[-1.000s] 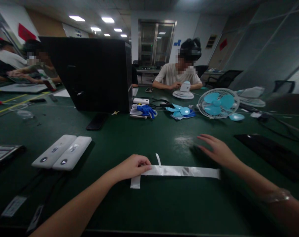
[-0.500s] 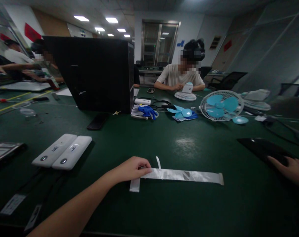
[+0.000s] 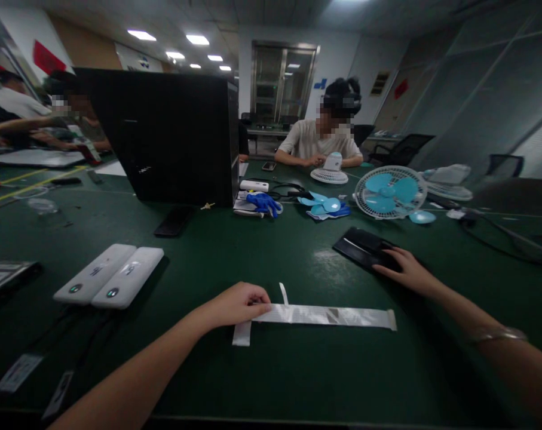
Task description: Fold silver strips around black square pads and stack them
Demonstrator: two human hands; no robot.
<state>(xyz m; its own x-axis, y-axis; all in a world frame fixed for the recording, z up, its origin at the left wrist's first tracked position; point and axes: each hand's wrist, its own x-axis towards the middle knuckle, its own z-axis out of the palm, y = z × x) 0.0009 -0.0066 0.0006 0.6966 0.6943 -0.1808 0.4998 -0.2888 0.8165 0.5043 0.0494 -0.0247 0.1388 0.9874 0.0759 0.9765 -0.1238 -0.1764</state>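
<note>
A silvery flat ribbon cable [image 3: 311, 314] lies stretched left to right on the green table, with a pale connector at its right end. A short folded tail and a thin strip stick out near its left end. My left hand [image 3: 241, 303] is closed on that left end, thumb and fingers pinching it. Farther back and to the right, my right hand [image 3: 409, 273] grips the near right side of a flat black object [image 3: 359, 246], whose kind I cannot make out. It is low over the table or touching it; which, I cannot tell.
Two white power banks [image 3: 127, 278] lie at left, cables trailing toward me. A phone [image 3: 174, 222] is near a large black case [image 3: 163, 137]. Blue gloves [image 3: 265, 204], blue fan blades [image 3: 321, 204] and a caged fan [image 3: 391, 192] line the back. A co-worker [image 3: 318, 140] sits opposite.
My right hand has brought the black object from the far right toward the middle, behind the ribbon cable. My left hand keeps its hold. The view has shifted slightly.
</note>
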